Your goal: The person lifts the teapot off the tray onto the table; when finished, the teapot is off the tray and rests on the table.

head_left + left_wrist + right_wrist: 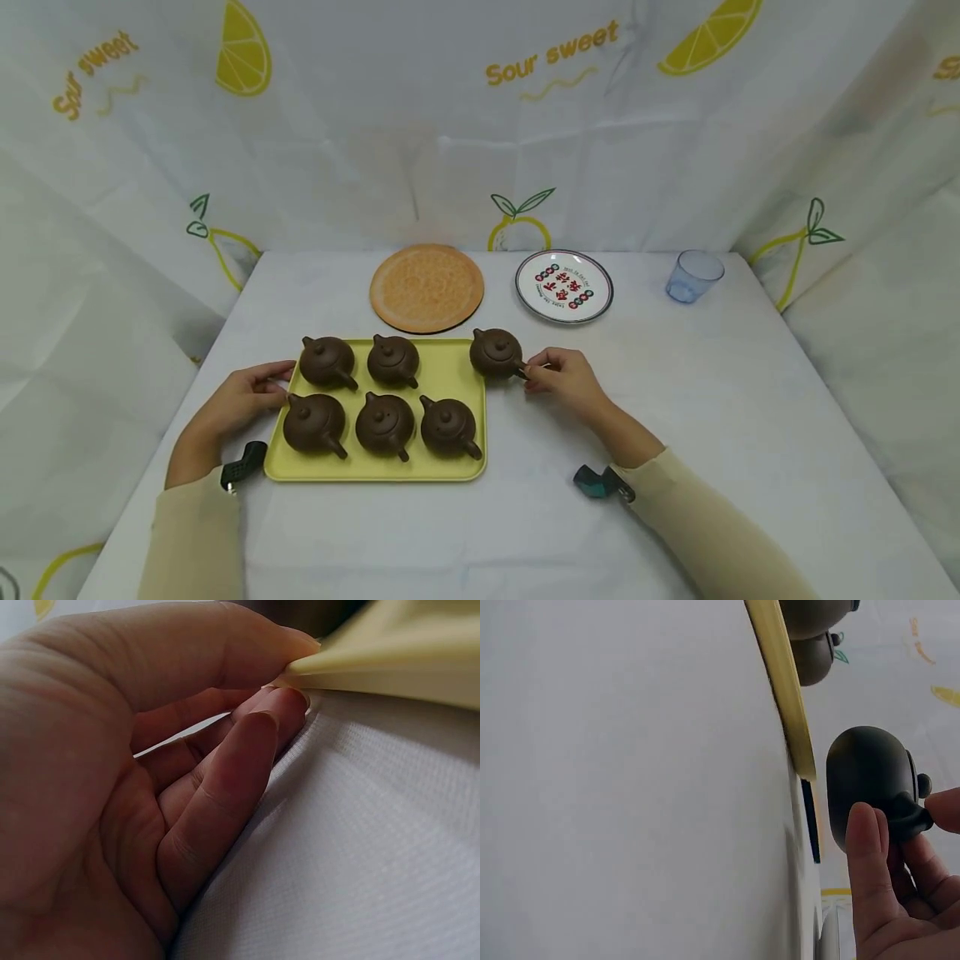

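A yellow rectangular tray [300, 471] carries several small brown teapots, two in its back row and three in front, such as the front-left teapot [315, 422]. My left hand [238, 406] is at the tray's left edge, thumb on top and fingertips beneath the rim [390, 679] in the left wrist view. Another brown teapot [495, 354] hangs over the tray's back right corner, its spout pointing away to the left. The right hand [566, 383] pinches this teapot by its handle. In the right wrist view the held teapot [870, 776] is raised off the surface.
Behind the tray lies a round tan mat [427, 287]. To its right are a white plate with red print [536, 304] and a pale blue glass [692, 279]. The white cloth-covered table [675, 400] meets a lemon-patterned curtain [375, 125] at the back.
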Motion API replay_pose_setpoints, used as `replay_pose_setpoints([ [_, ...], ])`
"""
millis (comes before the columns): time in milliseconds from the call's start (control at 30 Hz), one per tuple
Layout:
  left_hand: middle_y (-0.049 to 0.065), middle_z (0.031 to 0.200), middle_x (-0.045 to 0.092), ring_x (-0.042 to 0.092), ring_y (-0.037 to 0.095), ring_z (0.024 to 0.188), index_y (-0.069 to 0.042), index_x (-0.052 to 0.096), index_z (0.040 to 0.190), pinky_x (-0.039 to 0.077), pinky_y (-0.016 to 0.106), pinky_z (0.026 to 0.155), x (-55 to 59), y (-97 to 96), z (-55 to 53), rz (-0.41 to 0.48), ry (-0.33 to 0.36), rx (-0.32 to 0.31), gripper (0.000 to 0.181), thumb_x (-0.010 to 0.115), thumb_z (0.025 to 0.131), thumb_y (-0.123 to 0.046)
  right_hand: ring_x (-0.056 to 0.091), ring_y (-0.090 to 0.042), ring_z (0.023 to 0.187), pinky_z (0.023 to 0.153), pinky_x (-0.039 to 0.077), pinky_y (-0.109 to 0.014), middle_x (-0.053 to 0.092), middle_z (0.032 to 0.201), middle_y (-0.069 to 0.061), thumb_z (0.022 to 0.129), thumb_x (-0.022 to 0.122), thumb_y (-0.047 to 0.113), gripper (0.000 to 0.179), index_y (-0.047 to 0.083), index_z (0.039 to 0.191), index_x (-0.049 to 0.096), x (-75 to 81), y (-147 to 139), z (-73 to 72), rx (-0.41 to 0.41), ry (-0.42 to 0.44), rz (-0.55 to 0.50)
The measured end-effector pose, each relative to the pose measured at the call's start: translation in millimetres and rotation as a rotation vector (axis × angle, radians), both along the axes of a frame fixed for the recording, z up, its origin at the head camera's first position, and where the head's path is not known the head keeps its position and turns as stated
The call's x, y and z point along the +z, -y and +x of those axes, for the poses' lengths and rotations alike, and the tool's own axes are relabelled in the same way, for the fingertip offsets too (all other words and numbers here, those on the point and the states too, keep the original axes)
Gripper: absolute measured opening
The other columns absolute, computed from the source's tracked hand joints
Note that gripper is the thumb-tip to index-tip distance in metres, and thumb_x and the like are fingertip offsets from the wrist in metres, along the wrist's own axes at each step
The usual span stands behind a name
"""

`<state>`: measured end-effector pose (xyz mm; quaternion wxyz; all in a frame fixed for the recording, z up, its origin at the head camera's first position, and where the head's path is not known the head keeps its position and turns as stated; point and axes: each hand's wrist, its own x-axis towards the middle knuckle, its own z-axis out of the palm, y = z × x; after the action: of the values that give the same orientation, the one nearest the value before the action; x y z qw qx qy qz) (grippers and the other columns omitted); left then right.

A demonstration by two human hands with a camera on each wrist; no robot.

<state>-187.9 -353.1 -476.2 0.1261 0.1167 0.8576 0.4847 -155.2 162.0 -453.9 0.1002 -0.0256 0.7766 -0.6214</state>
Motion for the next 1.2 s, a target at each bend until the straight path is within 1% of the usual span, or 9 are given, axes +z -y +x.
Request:
replay_pose_setpoints([
  [167, 0.019, 0.114, 0.061, 0.063, 0.009, 0.082, 0.007, 0.046, 0.14, 0.047, 0.018, 0.074, 1.0, -0.2, -1.3, -0.003, 0.013, 0.011, 0.059, 0.069, 0.085, 0.0, 0.069, -0.027, 0.081, 0.075, 0.053, -0.029, 0.067, 0.097, -0.024, 0.093, 0.06, 0.009, 0.021, -0.011, 0.101, 0.063, -0.2, -30, 0.7, -0.015, -0.001, 0.065],
  [333, 0.005, 0.109, 0.065, 0.063, 0.01, 0.082, 0.004, 0.049, 0.138, 0.047, 0.018, 0.074, 0.8, -1.4, -6.0, -0.015, 0.003, 0.029, 0.056, 0.068, 0.086, -0.001, 0.069, -0.028, 0.082, 0.074, 0.051, -0.028, 0.068, 0.095, -0.023, 0.094, 0.06, 0.011, 0.023, -0.01, 0.102, 0.063, 3.7, -45, -5.1, -0.016, -0.007, 0.121],
  [533, 0.003, 0.11, 0.062, 0.063, 0.008, 0.083, 0.005, 0.048, 0.139, 0.046, 0.016, 0.075, 3.0, -5.0, -14.8, 0.027, -0.02, 0.018, 0.056, 0.068, 0.087, 0.0, 0.07, -0.022, 0.079, 0.073, 0.05, -0.024, 0.068, 0.095, -0.021, 0.095, 0.06, 0.013, 0.024, -0.01, 0.102, 0.063, 2.1, -53, -14.5, -0.03, -0.012, 0.144],
  [700, 0.0, 0.108, 0.062, 0.062, 0.006, 0.081, 0.008, 0.046, 0.139, 0.046, 0.015, 0.074, -0.9, -2.0, -8.4, 0.007, 0.012, 0.023, 0.058, 0.069, 0.086, 0.002, 0.069, -0.018, 0.077, 0.07, 0.051, -0.024, 0.067, 0.096, -0.022, 0.094, 0.059, 0.01, 0.023, -0.012, 0.101, 0.063, -10.9, -51, -12.8, -0.02, 0.012, 0.116],
  [767, 0.002, 0.107, 0.064, 0.063, 0.006, 0.08, 0.009, 0.046, 0.139, 0.046, 0.016, 0.073, 1.5, 1.5, -6.3, 0.003, 0.018, 0.034, 0.058, 0.068, 0.085, 0.003, 0.069, -0.018, 0.078, 0.07, 0.051, -0.024, 0.067, 0.095, -0.02, 0.094, 0.06, 0.011, 0.023, -0.01, 0.101, 0.063, -10.0, -49, -17.2, -0.008, 0.005, 0.125],
  [867, 0.006, 0.104, 0.066, 0.063, 0.008, 0.08, 0.007, 0.047, 0.138, 0.047, 0.017, 0.073, 4.3, 3.6, -3.5, 0.001, 0.02, 0.043, 0.057, 0.067, 0.085, 0.002, 0.068, -0.019, 0.078, 0.069, 0.05, -0.027, 0.07, 0.091, -0.015, 0.094, 0.062, 0.017, 0.024, -0.005, 0.1, 0.065, -6.0, -47, -21.2, 0.016, -0.003, 0.212],
  [1033, 0.008, 0.099, 0.069, 0.064, 0.01, 0.081, 0.005, 0.049, 0.138, 0.046, 0.018, 0.074, 4.9, 0.8, -2.5, -0.008, 0.017, 0.044, 0.057, 0.068, 0.084, 0.0, 0.062, -0.021, 0.074, 0.065, 0.046, -0.033, 0.068, 0.079, -0.007, 0.094, 0.063, 0.036, 0.033, 0.004, 0.1, 0.068, 8.5, -52, -23.6, 0.039, -0.061, 0.441],
  [1100, 0.007, 0.097, 0.07, 0.064, 0.011, 0.081, 0.005, 0.05, 0.137, 0.046, 0.018, 0.075, 3.4, 0.1, -2.7, -0.006, 0.017, 0.036, 0.056, 0.067, 0.084, 0.001, 0.061, -0.021, 0.073, 0.064, 0.047, -0.034, 0.067, 0.08, -0.007, 0.094, 0.063, 0.04, 0.036, 0.005, 0.101, 0.067, 15.5, -48, -23.6, 0.021, -0.096, 0.466],
  [1200, 0.006, 0.096, 0.07, 0.065, 0.012, 0.08, 0.007, 0.052, 0.135, 0.047, 0.018, 0.074, 1.5, 0.9, -2.9, -0.006, -0.004, 0.025, 0.055, 0.067, 0.082, 0.002, 0.061, -0.022, 0.073, 0.063, 0.049, -0.035, 0.066, 0.084, -0.008, 0.094, 0.063, 0.04, 0.036, 0.005, 0.102, 0.067, 23.7, -29, -24.2, 0.009, -0.13, 0.432],
])
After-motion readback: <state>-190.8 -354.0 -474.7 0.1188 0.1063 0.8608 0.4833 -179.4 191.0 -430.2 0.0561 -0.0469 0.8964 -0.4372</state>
